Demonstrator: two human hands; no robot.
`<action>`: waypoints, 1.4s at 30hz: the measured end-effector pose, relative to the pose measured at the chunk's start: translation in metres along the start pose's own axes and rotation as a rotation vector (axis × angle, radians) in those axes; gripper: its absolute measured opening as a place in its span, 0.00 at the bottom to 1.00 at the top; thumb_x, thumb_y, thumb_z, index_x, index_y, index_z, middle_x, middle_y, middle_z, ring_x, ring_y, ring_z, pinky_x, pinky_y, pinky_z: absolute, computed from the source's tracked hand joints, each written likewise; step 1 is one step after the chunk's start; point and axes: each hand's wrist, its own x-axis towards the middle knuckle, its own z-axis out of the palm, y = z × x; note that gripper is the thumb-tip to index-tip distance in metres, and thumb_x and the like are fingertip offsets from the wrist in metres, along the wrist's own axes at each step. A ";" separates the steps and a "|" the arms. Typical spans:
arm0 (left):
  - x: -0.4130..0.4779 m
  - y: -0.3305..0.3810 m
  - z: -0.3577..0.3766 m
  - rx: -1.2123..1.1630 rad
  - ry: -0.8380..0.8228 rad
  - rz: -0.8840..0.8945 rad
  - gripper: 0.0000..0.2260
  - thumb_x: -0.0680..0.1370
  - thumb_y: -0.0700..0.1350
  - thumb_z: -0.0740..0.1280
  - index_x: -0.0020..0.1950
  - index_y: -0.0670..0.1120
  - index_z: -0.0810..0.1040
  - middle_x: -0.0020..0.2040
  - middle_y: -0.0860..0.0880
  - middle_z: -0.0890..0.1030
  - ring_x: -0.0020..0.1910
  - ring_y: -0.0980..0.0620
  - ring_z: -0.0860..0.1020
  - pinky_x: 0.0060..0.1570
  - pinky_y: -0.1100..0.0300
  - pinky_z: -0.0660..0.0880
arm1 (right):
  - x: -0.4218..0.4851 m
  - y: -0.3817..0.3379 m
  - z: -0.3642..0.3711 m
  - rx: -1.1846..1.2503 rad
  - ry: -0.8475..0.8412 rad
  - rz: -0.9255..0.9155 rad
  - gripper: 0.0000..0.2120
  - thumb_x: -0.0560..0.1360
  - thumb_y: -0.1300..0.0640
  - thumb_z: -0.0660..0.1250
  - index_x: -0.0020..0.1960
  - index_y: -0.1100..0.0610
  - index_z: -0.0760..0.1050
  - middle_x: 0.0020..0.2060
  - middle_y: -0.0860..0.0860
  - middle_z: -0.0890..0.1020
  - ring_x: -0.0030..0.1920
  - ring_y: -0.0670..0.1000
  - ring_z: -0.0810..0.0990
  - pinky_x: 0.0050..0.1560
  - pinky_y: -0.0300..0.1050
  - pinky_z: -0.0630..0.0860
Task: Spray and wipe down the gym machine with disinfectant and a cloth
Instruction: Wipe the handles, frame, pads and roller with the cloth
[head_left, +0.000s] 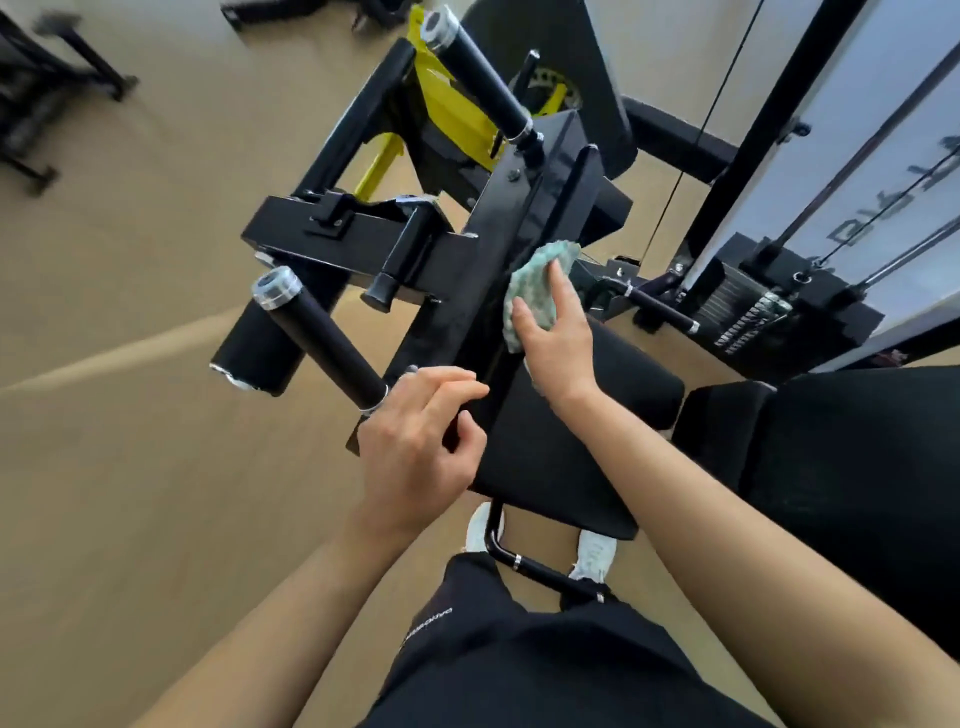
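Head view shows us the cloth (540, 283), a crumpled rag with a green-and-white mottled pattern, just right of centre; it lies against the glossy black sloping bar (470, 291) of the gym machine (363, 234), above the front edge of the black padded seat (571, 447); our right hand (558, 338) lies over the cloth's lower half, thumb and forefinger stretched fairly straight, pressing it flat to the bar rather than balling it up, so the rag's upper edge pokes out beyond the fingertips; our left hand (415, 441), lower and left of centre, has its fingers curled round the bar's lower end, thumb on the near side, just beside the base of a foam-sleeved handle (327, 343); yellow frame parts (447, 109) sit at upper centre, a weight stack (748, 317) at right.
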 end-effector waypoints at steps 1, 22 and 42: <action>0.010 0.005 0.003 0.011 -0.015 -0.038 0.13 0.73 0.35 0.71 0.56 0.42 0.85 0.56 0.48 0.84 0.54 0.47 0.83 0.55 0.56 0.80 | -0.007 0.003 -0.002 -0.001 -0.032 -0.006 0.33 0.81 0.53 0.69 0.82 0.54 0.60 0.80 0.50 0.65 0.79 0.49 0.62 0.80 0.51 0.62; 0.071 -0.001 0.037 0.050 -0.161 -0.382 0.27 0.71 0.37 0.74 0.70 0.47 0.79 0.65 0.52 0.80 0.65 0.48 0.75 0.68 0.75 0.60 | -0.031 0.015 0.005 0.204 -0.190 0.048 0.37 0.84 0.54 0.64 0.84 0.45 0.45 0.84 0.44 0.45 0.81 0.40 0.48 0.70 0.22 0.51; 0.166 0.000 0.078 -0.031 -0.172 -0.319 0.21 0.74 0.41 0.75 0.66 0.48 0.78 0.59 0.54 0.78 0.59 0.53 0.74 0.61 0.57 0.74 | 0.167 -0.019 -0.056 0.174 -0.080 0.076 0.31 0.84 0.51 0.63 0.83 0.53 0.55 0.76 0.54 0.70 0.75 0.54 0.70 0.77 0.55 0.65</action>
